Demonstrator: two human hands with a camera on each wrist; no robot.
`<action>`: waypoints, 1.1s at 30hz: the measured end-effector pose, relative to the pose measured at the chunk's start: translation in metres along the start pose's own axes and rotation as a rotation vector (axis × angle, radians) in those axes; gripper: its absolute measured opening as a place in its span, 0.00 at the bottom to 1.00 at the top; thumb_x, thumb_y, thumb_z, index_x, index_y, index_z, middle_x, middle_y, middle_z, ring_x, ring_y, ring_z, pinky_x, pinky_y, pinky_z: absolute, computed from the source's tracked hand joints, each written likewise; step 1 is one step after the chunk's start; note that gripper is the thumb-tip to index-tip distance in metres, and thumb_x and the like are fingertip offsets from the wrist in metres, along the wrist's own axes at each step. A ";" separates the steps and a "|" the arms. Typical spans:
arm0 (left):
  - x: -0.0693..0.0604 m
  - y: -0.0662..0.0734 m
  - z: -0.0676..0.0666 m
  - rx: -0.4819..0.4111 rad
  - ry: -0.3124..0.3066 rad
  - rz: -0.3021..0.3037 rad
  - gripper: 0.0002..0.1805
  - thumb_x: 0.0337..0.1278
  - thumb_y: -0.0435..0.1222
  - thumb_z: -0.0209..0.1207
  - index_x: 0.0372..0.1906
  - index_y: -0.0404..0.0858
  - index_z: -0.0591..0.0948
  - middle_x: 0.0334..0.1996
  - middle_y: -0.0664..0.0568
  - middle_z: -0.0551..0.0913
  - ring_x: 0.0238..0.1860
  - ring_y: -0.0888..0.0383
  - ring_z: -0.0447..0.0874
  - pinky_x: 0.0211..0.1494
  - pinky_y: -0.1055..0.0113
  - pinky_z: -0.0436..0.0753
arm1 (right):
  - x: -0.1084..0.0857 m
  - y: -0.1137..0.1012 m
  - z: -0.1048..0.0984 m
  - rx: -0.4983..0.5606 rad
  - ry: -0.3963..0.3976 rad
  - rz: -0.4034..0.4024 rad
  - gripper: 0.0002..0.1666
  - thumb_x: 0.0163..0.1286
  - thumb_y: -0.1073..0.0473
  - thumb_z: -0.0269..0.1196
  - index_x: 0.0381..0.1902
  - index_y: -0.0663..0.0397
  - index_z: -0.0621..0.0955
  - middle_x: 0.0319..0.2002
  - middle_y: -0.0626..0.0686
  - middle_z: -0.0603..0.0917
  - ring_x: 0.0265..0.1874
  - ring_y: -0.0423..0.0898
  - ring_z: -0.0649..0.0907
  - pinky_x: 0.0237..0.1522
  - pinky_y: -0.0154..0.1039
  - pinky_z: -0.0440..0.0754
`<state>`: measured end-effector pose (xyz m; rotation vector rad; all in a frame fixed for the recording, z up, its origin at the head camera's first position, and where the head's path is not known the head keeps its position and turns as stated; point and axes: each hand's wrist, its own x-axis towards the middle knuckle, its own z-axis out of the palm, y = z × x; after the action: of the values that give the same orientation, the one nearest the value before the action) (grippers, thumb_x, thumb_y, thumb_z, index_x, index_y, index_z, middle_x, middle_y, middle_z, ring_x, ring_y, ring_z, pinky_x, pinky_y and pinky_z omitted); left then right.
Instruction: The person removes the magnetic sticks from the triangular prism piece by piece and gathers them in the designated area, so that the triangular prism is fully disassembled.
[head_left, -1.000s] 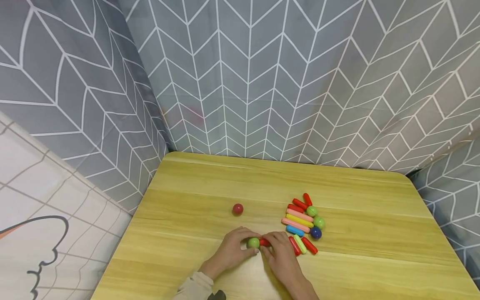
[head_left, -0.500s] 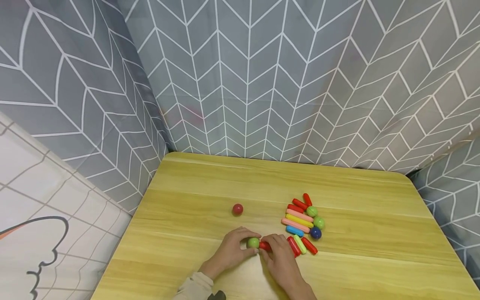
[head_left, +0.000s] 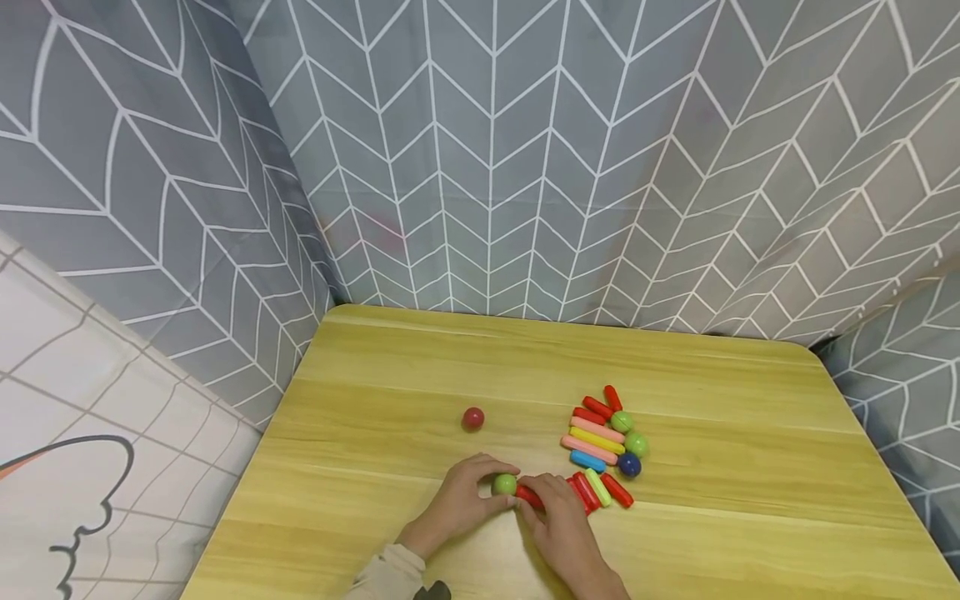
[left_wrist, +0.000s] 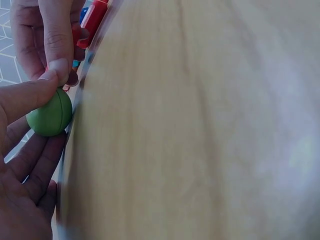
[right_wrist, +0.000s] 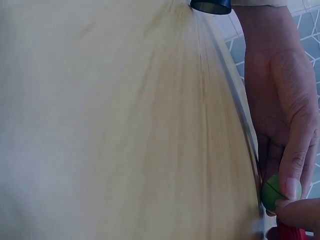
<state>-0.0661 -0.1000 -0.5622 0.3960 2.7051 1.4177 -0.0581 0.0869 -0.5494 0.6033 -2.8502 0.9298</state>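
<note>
Between the thumb and fingers of my left hand (head_left: 463, 507) is a green ball (head_left: 505, 484) with a seam line, held at the table's surface. My right hand (head_left: 561, 527) grips a short red stick (head_left: 530, 497) just right of that ball, partly covered by the fingers. Both thumbs come together at the green ball (left_wrist: 50, 114) in the left wrist view. Against the right hand's knuckles lie red sticks (head_left: 585, 492), partly hidden, then a light green stick (head_left: 597, 487) and another red stick (head_left: 617, 490).
A dark red ball (head_left: 473, 418) sits alone farther back. To the right, pink, yellow, blue and red sticks (head_left: 597, 439) lie fanned beside two green balls (head_left: 636, 445) and a dark blue ball (head_left: 629, 464). Patterned curtains (head_left: 525, 167) border the wooden table (head_left: 750, 467).
My right hand has shifted slightly down and left, and the red stick in it now slants and shows more. More red sticks are visible beside that hand. The left hand stays on the green ball.
</note>
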 end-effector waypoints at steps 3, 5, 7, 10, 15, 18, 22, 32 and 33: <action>-0.001 0.000 0.001 0.006 0.001 0.001 0.21 0.53 0.50 0.71 0.52 0.50 0.86 0.49 0.63 0.87 0.53 0.63 0.82 0.62 0.62 0.81 | -0.002 0.002 0.001 0.033 0.015 0.005 0.15 0.60 0.61 0.73 0.46 0.48 0.87 0.38 0.40 0.86 0.41 0.38 0.83 0.46 0.38 0.83; 0.000 0.000 0.001 0.013 0.003 0.002 0.21 0.52 0.51 0.71 0.52 0.50 0.86 0.49 0.63 0.87 0.53 0.64 0.82 0.63 0.61 0.81 | -0.002 0.003 0.001 0.048 0.021 0.006 0.14 0.60 0.61 0.73 0.45 0.48 0.87 0.37 0.40 0.86 0.40 0.38 0.83 0.44 0.36 0.83; 0.000 0.000 0.001 0.014 0.001 0.000 0.21 0.52 0.51 0.71 0.52 0.50 0.86 0.49 0.63 0.87 0.53 0.64 0.82 0.63 0.61 0.81 | -0.002 0.003 0.001 0.059 0.021 0.010 0.14 0.60 0.61 0.73 0.45 0.48 0.87 0.36 0.40 0.86 0.40 0.38 0.83 0.44 0.36 0.83; 0.000 0.001 0.001 0.019 -0.003 -0.013 0.21 0.52 0.52 0.71 0.52 0.51 0.86 0.50 0.63 0.87 0.53 0.63 0.82 0.63 0.60 0.81 | -0.002 0.003 0.000 0.063 0.015 0.018 0.13 0.60 0.60 0.73 0.44 0.48 0.87 0.36 0.40 0.85 0.40 0.37 0.82 0.44 0.36 0.83; 0.001 0.003 0.000 0.041 -0.004 -0.035 0.21 0.52 0.52 0.71 0.51 0.52 0.86 0.51 0.62 0.87 0.55 0.60 0.82 0.64 0.56 0.80 | -0.001 0.003 -0.001 0.044 0.008 0.022 0.12 0.62 0.58 0.72 0.44 0.48 0.87 0.36 0.40 0.85 0.40 0.38 0.82 0.45 0.37 0.84; 0.002 0.004 0.000 0.047 -0.012 -0.047 0.21 0.52 0.51 0.71 0.52 0.53 0.86 0.51 0.63 0.87 0.55 0.60 0.82 0.64 0.54 0.79 | -0.002 0.003 -0.001 0.039 0.017 0.035 0.12 0.62 0.58 0.72 0.44 0.50 0.87 0.36 0.41 0.85 0.39 0.37 0.82 0.42 0.35 0.83; 0.006 0.004 0.000 0.031 -0.017 -0.045 0.20 0.52 0.48 0.72 0.51 0.52 0.86 0.49 0.62 0.87 0.54 0.59 0.83 0.63 0.54 0.79 | -0.003 0.004 -0.002 0.033 0.062 0.054 0.12 0.60 0.61 0.74 0.42 0.53 0.87 0.35 0.43 0.85 0.37 0.37 0.81 0.39 0.32 0.82; 0.018 0.005 0.005 0.042 -0.013 -0.017 0.19 0.52 0.44 0.73 0.51 0.50 0.86 0.49 0.60 0.88 0.53 0.59 0.83 0.61 0.61 0.81 | -0.006 0.007 -0.006 -0.032 0.140 0.091 0.13 0.55 0.61 0.77 0.39 0.52 0.88 0.35 0.44 0.84 0.37 0.40 0.82 0.39 0.36 0.83; 0.019 0.006 0.006 0.045 -0.011 -0.014 0.19 0.52 0.43 0.73 0.51 0.50 0.86 0.48 0.60 0.88 0.53 0.59 0.83 0.61 0.61 0.81 | -0.006 0.008 -0.006 -0.037 0.153 0.093 0.13 0.54 0.61 0.77 0.39 0.52 0.88 0.35 0.44 0.84 0.37 0.40 0.82 0.39 0.36 0.83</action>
<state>-0.0827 -0.0872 -0.5595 0.3856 2.7302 1.3490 -0.0555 0.0984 -0.5500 0.3809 -2.7721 0.8932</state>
